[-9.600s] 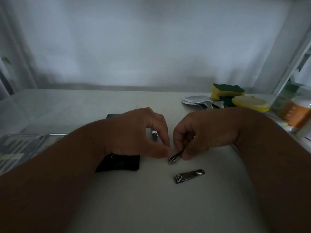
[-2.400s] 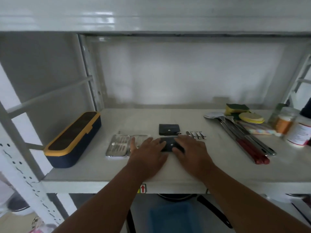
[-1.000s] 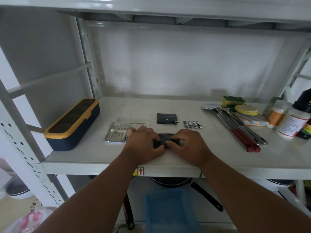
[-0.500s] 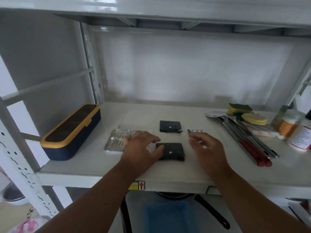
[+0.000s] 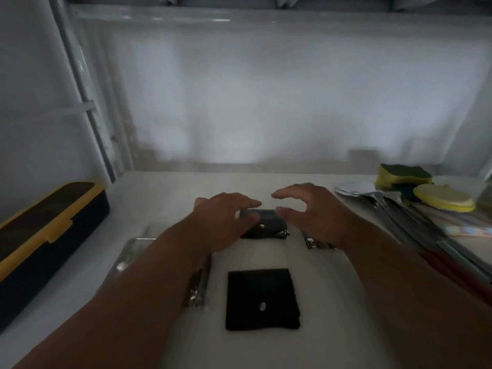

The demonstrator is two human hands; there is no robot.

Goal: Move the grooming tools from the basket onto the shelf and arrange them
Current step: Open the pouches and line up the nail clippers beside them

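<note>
On the white shelf (image 5: 165, 198) lie two black snap pouches: the near pouch (image 5: 262, 299) lies flat in front of me, and the far pouch (image 5: 269, 226) sits behind it. My left hand (image 5: 226, 219) and my right hand (image 5: 306, 211) hover over the far pouch from either side, fingers spread, holding nothing. Nail clippers (image 5: 315, 243) peek out under my right wrist. An open metal tool case (image 5: 133, 251) with grooming tools (image 5: 199, 286) lies under my left forearm.
A navy box with a yellow rim (image 5: 45, 235) stands at the left. Sponges (image 5: 402, 177), a yellow pad (image 5: 444, 201) and long-handled utensils (image 5: 415, 222) crowd the right side. The shelf's back wall is close behind.
Both hands have left the near pouch and reached back over the far pouch. The camera has moved closer into the shelf.
</note>
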